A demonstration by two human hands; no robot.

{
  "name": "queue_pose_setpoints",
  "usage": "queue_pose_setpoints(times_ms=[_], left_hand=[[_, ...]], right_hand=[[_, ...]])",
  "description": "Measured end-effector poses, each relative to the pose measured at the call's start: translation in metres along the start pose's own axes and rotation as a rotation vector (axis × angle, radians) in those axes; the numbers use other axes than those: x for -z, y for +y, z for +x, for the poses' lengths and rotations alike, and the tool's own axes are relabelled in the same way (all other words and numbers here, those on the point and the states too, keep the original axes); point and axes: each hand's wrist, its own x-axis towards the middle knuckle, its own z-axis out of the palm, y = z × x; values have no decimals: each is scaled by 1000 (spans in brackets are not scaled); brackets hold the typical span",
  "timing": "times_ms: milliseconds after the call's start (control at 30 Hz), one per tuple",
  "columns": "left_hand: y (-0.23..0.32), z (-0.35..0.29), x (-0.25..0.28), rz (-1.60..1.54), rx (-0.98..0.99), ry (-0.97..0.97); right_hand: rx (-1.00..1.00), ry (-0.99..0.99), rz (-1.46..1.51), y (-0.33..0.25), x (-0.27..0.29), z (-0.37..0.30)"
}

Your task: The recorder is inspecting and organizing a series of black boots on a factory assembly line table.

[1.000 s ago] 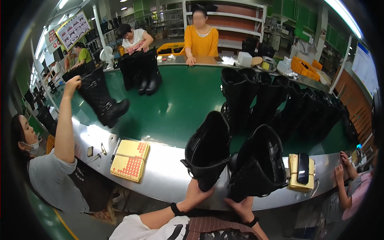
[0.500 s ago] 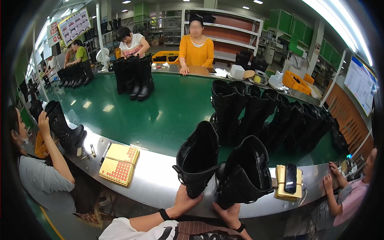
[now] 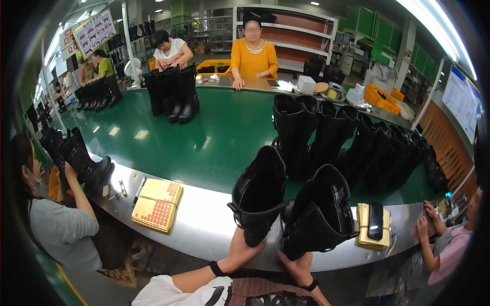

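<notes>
Two tall black boots stand side by side at the steel edge before me, their wide openings facing up. Around the lower back of the left boot [image 3: 258,194], my left hand [image 3: 246,251] is closed, fingers partly hidden beneath the leather. My right hand [image 3: 297,266] grips the lower back of the right boot [image 3: 319,217] in the same way. A strap with a buckle shows on the left boot's shaft. The feet of both boots are mostly hidden behind their shafts.
Many black boots [image 3: 352,137] crowd the green belt [image 3: 219,132] at right. Stickered yellow cards [image 3: 158,204] lie left on the steel ledge [image 3: 204,214]; a phone [image 3: 375,221] rests on more cards at right. Co-workers sit on both sides; others stand across the belt.
The view has shifted slightly, while both my hands keep their hold on the boots. At left, the co-worker's raised hand has come down along a boot.
</notes>
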Motion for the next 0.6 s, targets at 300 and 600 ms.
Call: queue_pose_setpoints(times_ms=[300, 600], left_hand=[[-9, -3, -3, 33, -29, 30], [12, -1, 10, -156, -22, -79]], right_hand=[[42, 29, -43, 20, 0, -6], [-28, 180, 254, 32, 22, 2]])
